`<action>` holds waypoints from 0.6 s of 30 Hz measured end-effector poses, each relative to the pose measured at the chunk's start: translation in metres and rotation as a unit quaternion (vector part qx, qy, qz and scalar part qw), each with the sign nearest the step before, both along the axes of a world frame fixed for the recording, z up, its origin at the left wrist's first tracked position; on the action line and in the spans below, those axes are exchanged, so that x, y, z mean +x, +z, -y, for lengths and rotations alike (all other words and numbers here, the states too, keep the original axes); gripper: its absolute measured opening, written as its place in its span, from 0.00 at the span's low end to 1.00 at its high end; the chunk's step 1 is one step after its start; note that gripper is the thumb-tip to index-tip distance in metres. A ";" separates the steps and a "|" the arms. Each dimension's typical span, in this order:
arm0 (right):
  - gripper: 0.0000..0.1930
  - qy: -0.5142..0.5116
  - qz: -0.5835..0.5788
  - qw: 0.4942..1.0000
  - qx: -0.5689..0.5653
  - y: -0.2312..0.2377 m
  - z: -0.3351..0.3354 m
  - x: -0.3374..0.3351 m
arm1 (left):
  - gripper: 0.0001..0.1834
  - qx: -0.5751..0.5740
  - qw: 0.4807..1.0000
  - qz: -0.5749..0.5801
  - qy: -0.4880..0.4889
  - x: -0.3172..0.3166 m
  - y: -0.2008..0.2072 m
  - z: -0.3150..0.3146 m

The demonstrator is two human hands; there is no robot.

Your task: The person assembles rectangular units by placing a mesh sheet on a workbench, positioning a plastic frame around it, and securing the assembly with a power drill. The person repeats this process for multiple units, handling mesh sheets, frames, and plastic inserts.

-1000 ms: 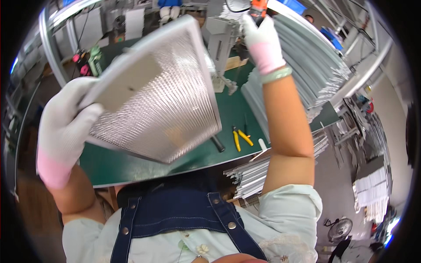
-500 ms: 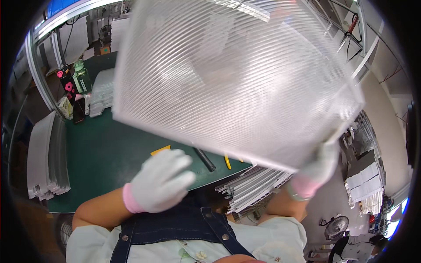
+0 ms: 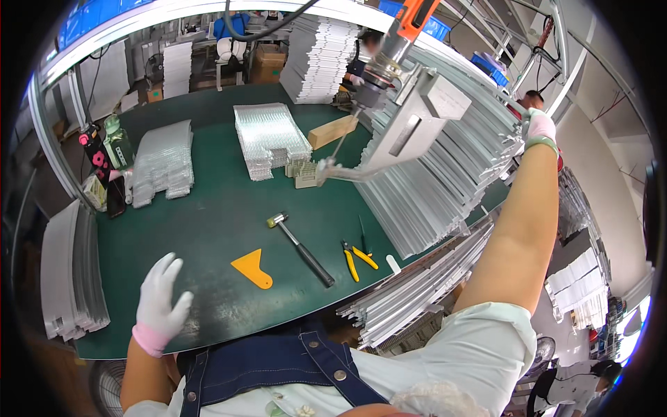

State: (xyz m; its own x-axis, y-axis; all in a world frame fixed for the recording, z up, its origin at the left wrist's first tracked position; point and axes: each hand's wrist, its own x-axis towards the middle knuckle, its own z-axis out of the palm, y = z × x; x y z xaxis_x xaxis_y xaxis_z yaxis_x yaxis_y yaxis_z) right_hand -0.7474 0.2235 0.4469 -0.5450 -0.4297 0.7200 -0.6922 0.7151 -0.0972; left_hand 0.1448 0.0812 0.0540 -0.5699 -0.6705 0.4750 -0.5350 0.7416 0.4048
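Observation:
My left hand (image 3: 161,302), in a white glove with a pink cuff, is spread open above the near left part of the green table (image 3: 160,243), holding nothing. Far out to the right, my right arm is stretched straight. My gloved right hand (image 3: 540,128) is at the far right edge of a tall stack of silver-grey panels (image 3: 445,167); its fingers are mostly hidden. Between the hands lie a yellow scraper (image 3: 254,270), a mallet (image 3: 304,251) with a black grip, yellow-handled cutters (image 3: 359,260) and a thin dark screwdriver (image 3: 365,236).
An orange power driver (image 3: 410,24) hangs over the table beside a metal bracket (image 3: 417,125). Bubble-wrap piles (image 3: 163,160) (image 3: 267,135), a wooden block (image 3: 332,132), a green bottle (image 3: 117,142) and a sheet stack (image 3: 69,271) stand around. Metal strips (image 3: 410,299) lie below the right edge.
The large translucent ribbed panel that my right hand held up has left the view before me, uncovering the table. My right hand moved up and far right; my left moved left and spread.

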 end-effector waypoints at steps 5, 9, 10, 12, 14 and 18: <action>0.17 -0.084 -0.046 0.990 0.106 -0.054 0.053 0.096 | 0.32 0.027 0.989 0.058 0.137 0.064 -0.003 -0.006; 0.24 -0.174 -0.006 0.985 0.007 -0.038 0.043 0.149 | 0.34 -0.017 0.981 0.071 0.181 0.078 -0.007 0.004; 0.24 -0.186 0.045 0.977 -0.096 -0.042 0.040 0.164 | 0.33 -0.034 0.976 0.070 0.202 0.084 -0.003 0.008; 0.26 -0.103 -0.152 0.949 -0.255 -0.050 0.026 0.184 | 0.32 -0.061 0.965 0.051 0.249 0.123 -0.005 0.027; 0.23 0.166 -0.144 0.924 -0.314 -0.092 0.042 0.270 | 0.31 -0.110 0.926 0.066 0.354 0.217 -0.016 0.051; 0.09 0.356 -0.163 0.920 0.011 -0.254 0.075 0.439 | 0.34 0.019 0.712 0.273 0.647 0.413 -0.031 0.053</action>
